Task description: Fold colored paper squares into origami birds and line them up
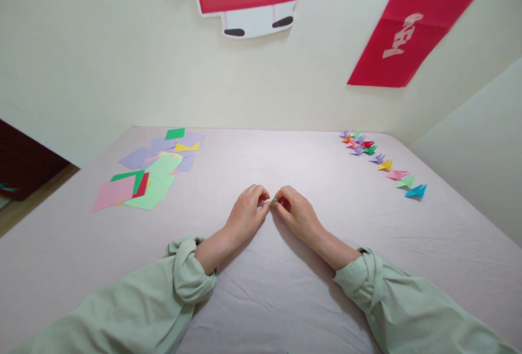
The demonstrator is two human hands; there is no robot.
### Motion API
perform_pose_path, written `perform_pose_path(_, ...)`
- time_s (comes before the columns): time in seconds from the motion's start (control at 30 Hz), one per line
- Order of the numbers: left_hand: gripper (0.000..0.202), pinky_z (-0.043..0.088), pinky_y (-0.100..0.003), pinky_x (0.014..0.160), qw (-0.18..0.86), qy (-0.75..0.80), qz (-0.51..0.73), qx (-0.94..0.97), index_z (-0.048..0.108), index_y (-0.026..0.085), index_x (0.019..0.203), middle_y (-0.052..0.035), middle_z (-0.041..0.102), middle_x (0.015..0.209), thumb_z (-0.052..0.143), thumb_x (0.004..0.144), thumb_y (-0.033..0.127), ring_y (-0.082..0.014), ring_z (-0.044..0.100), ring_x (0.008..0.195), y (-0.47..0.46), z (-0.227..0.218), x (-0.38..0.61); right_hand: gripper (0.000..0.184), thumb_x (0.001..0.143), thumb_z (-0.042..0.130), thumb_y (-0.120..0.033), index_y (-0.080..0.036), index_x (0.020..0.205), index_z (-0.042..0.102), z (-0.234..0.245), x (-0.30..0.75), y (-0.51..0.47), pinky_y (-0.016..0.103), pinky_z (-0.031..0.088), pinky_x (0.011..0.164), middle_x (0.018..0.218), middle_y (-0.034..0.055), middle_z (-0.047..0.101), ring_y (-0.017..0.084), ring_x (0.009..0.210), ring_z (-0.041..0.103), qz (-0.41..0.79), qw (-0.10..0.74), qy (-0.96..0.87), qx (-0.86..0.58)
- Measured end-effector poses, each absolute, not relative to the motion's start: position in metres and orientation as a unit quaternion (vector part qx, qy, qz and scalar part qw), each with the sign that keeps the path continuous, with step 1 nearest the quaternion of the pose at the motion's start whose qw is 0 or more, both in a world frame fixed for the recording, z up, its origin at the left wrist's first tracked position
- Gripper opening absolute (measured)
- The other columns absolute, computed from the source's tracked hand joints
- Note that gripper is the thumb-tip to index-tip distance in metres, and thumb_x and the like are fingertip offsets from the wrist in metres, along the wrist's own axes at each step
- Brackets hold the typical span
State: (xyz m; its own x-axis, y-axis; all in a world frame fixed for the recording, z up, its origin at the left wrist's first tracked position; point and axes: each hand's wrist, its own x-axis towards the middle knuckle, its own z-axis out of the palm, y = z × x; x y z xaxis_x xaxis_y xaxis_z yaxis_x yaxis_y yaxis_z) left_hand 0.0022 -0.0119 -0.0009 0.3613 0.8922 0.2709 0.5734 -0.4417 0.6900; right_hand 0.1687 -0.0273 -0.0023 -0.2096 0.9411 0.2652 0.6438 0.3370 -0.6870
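Note:
My left hand (248, 213) and my right hand (294, 212) meet at the middle of the pale pink table (261, 299), fingers curled. Between their fingertips they pinch a small folded paper piece (273, 200), green with a hint of red; most of it is hidden by the fingers. Both wrists rest on the tabletop, and pale green sleeves are rolled up on the forearms.
A loose pile of coloured paper squares (153, 172) lies at the far left. Several small folded paper figures (383, 161) form a row at the far right, ending in a blue figure (416, 191). A cream wall with red banners (408, 28) stands behind the table.

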Motion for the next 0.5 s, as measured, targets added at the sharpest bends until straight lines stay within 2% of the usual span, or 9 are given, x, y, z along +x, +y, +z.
perform_pose_path(0.17,0.008,0.044,-0.030,0.074,0.281,0.462,0.320,0.778,0.055,0.020,0.083,-0.0020,0.057,0.083,0.051,0.082,0.013,-0.0174,0.054,0.082,-0.0145,0.0032,0.0044,0.006,0.085,0.051,-0.016,-0.021,0.082,0.050,0.0000,0.1684,-0.0286,0.025,0.036,0.063,0.079,-0.0007,0.052,0.014,0.069,0.049,0.189,0.318,-0.760,-0.533)
perform_pose_path(0.5,0.007,0.044,-0.030,0.074,0.310,0.467,0.331,0.759,0.056,0.019,0.082,-0.0023,0.058,0.084,0.051,0.083,0.014,-0.0171,0.055,0.082,-0.0148,0.0047,0.0050,0.008,0.084,0.049,-0.014,-0.022,0.083,0.051,0.0000,0.1668,-0.0298,0.025,0.037,0.064,0.083,0.0001,0.053,0.014,0.072,0.050,0.197,0.315,-0.763,-0.529)
